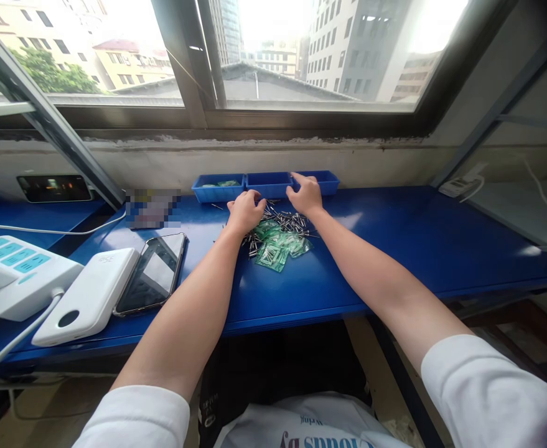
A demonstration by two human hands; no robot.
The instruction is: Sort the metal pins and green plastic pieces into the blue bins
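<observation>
Blue bench (394, 249): left tray (217, 186) holds green packets; hands curled, grasp unclear.

This looks like a small assembly or packing workstation in an upper-floor workshop: a blue metal bench (394, 249) runs along a wall under a wide window (254, 56) that looks out on city blocks and rooftops. At the far edge of the bench stand three shallow blue parts trays (266, 184), with a heap of small metal pins (285, 221) and little green plastic bags (277, 249) just near of them. On the left lie a white power strip (12, 274), a white power bank (89, 295) and a phone (154, 274), with bare metal frame struts (53, 124) beside the window.
</observation>
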